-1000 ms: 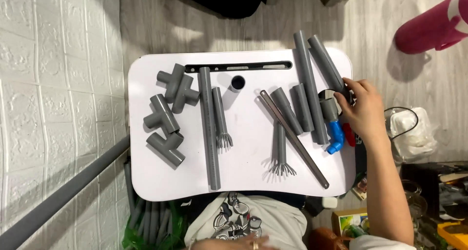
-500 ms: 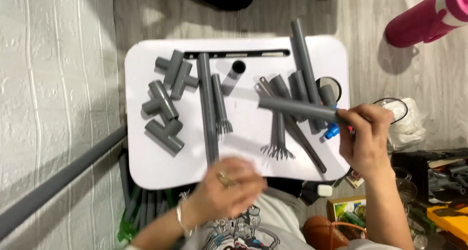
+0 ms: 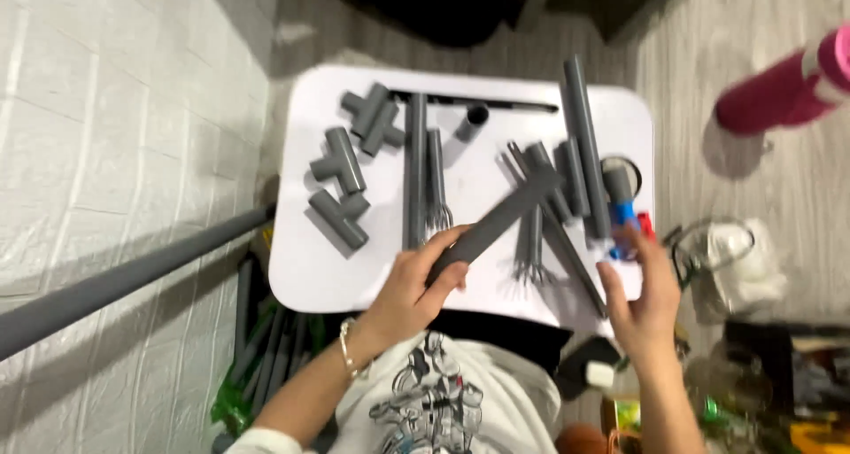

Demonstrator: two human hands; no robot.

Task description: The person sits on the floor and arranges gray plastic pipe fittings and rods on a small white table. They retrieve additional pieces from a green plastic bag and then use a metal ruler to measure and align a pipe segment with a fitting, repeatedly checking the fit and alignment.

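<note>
My left hand (image 3: 414, 287) is shut on the near end of a short grey pipe (image 3: 500, 219), which slants up and to the right over the small white table (image 3: 305, 272). My right hand (image 3: 645, 296) hovers at the table's right edge with its fingers spread, the fingertips beside a grey valve with a blue handle (image 3: 622, 213). Whether they touch it is blurred. On the table lie long grey pipes (image 3: 414, 166) (image 3: 584, 139), shorter pipes and two wire-ended pieces.
Three grey tee fittings (image 3: 341, 163) sit on the table's left part, a short sleeve (image 3: 474, 122) near the back. A pink bottle (image 3: 788, 86) lies on the floor at right, a white bundle (image 3: 739, 261) below it. A long grey pipe (image 3: 115, 286) runs along the left wall.
The short grey pipe passed from my right hand to my left hand, which came up from my lap. My right hand let go and drew back to the table's right edge.
</note>
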